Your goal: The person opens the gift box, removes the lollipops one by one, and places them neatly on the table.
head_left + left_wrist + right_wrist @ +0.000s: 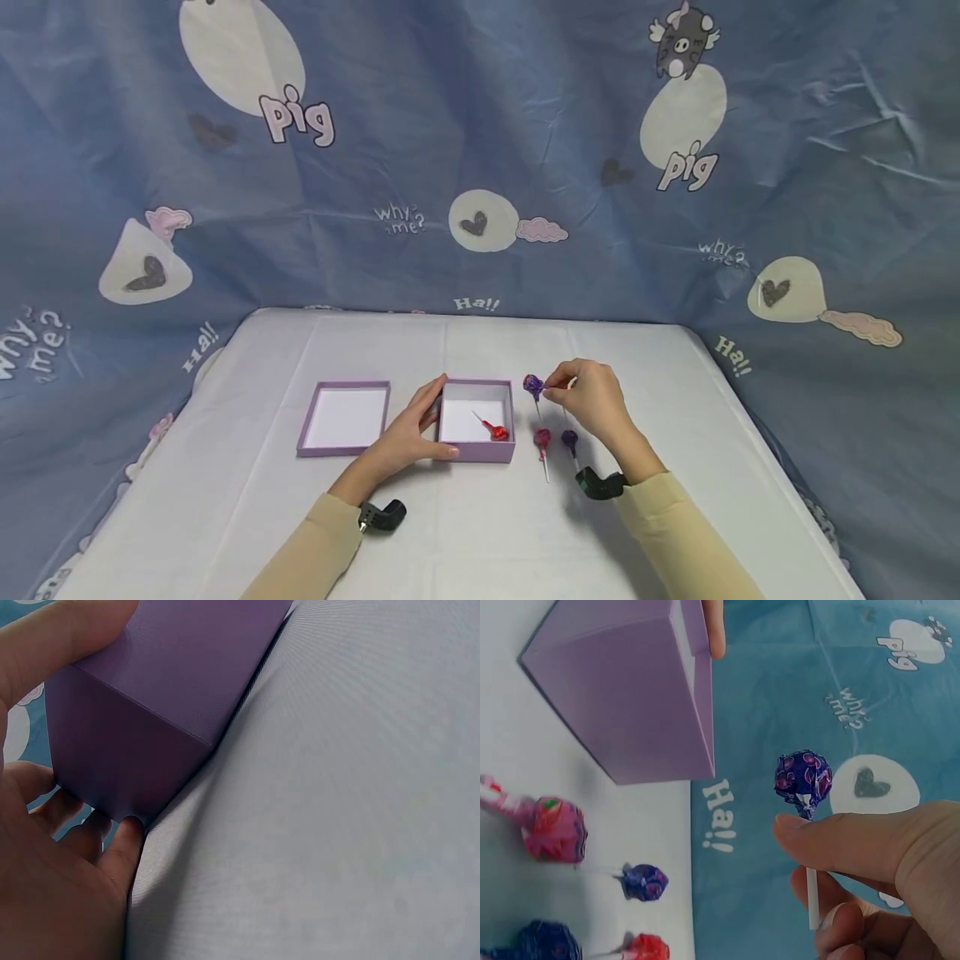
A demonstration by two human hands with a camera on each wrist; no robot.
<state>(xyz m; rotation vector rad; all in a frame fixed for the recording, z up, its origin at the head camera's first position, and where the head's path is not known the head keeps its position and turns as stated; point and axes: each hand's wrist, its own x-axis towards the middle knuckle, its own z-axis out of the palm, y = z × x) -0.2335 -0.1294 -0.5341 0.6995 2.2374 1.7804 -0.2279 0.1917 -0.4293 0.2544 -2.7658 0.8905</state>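
Observation:
My right hand [592, 398] pinches a purple-wrapped lollipop [803, 778] by its white stick, just below the wrapper, to the right of the box and above the table. My left hand [405, 437] holds the left side of an open purple box [483, 452], thumb on the front wall and fingers along the side wall. Inside the box lies a red lollipop [497, 432]. On the table to its right lie a pink lollipop [542, 439], a dark blue lollipop [570, 440], another purple lollipop [644, 883] and a second red lollipop [647, 948], mostly hidden by my right hand in the head view.
The purple-rimmed lid [300, 442] lies inside up, left of the box and close to my left forearm. A white cloth [225, 500] covers the table. Behind it hangs a blue printed curtain [420, 275].

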